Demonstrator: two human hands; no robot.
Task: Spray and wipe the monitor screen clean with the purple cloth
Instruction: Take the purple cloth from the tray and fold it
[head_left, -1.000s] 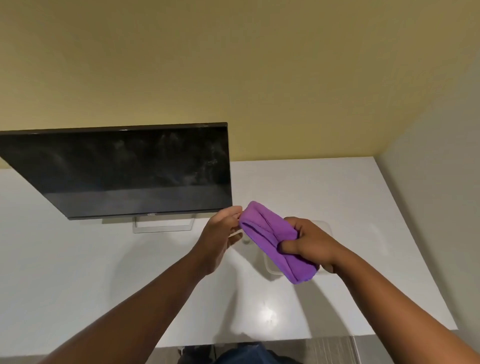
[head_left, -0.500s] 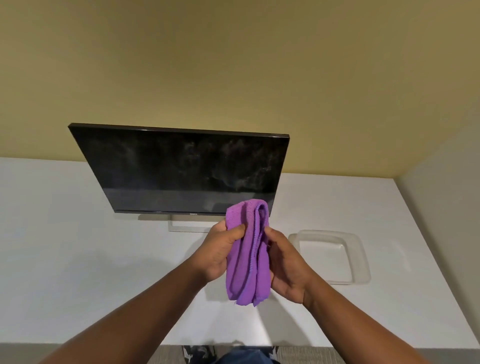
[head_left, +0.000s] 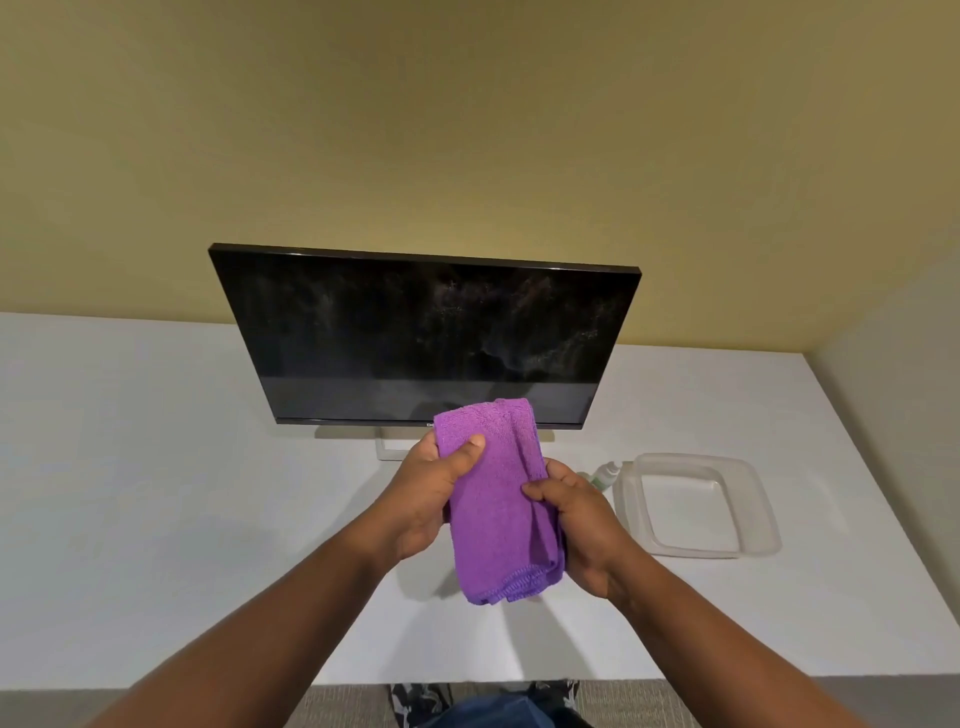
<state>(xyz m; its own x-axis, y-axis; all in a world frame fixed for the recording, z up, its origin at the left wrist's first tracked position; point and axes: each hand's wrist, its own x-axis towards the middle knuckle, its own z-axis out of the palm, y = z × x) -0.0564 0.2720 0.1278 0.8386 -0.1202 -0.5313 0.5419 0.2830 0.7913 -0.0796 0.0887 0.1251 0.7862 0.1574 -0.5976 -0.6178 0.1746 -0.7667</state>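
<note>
A folded purple cloth (head_left: 496, 499) hangs upright between both hands, just in front of the monitor's lower edge. My left hand (head_left: 434, 491) grips its upper left side, thumb over the front. My right hand (head_left: 576, 525) holds its right side with fingers curled round the fold. The black monitor (head_left: 415, 332) stands on the white desk (head_left: 156, 467); its screen shows a misty speckled film, thickest toward the upper right. A small spray bottle (head_left: 605, 474) lies on the desk just right of my right hand, partly hidden by it.
A shallow translucent plastic tray (head_left: 763, 519) sits on the desk to the right of the bottle. A yellow wall rises behind the monitor and a grey wall closes the right side. The desk's front edge runs below my forearms.
The view has swung so the monitor sits centred. The cloth turned from slanted to upright and spread wider, and both hands shifted their hold on it. The spray bottle came into sight.
</note>
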